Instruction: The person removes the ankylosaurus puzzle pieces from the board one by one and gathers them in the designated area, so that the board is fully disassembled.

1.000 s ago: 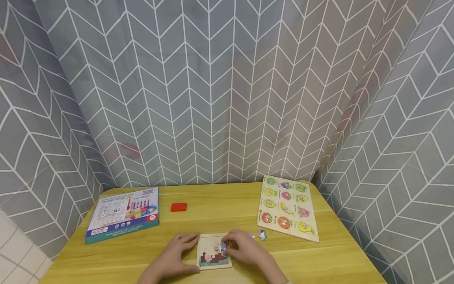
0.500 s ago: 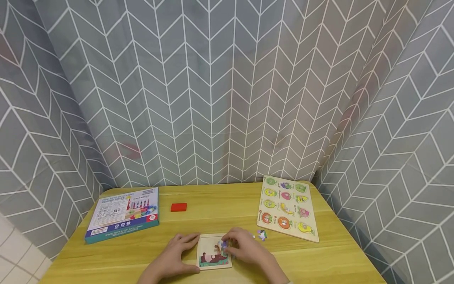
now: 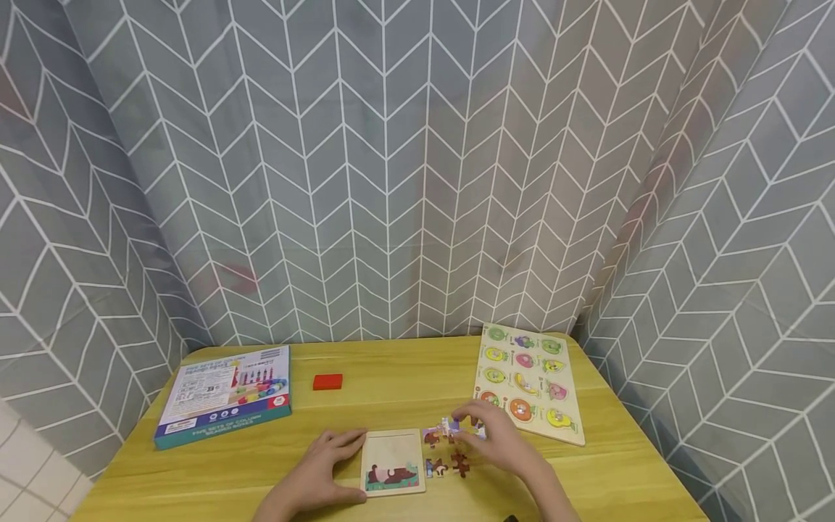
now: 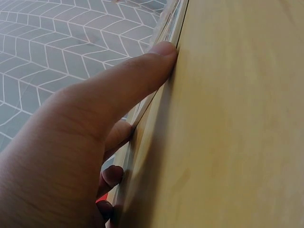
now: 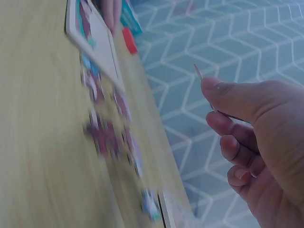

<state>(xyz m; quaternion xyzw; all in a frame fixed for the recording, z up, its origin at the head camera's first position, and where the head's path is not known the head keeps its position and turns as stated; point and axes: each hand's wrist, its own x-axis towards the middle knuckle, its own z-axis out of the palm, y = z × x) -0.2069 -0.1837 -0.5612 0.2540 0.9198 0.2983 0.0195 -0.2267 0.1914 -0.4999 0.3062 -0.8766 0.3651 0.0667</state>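
Puzzle tray: picture strip's long axis parallels desk's far edge
Left hand: spread, touching tray's left edge
Right hand: pinches puzzle piece, edge-on from wrist

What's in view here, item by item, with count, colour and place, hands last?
puzzle tray: one, pale wood, table's near middle
fitted puzzle section: piece count unclear, brown and green, tray's near part
loose puzzle pieces: several, brown and purple among them, right of tray
held piece: one, tan edge visible, in right hand
fruit board: one, cream with multicoloured pictures, table's right
red block: one, red, far left of centre
box: one, white, purple and teal, table's left
table: one, yellowish wood, beneath everything
curtain: count unclear, grey with white lines, behind and beside table
tiled surface: one, white, lower left
left hand: one, bare, touching tray's left edge
right hand: one, bare, above loose pieces
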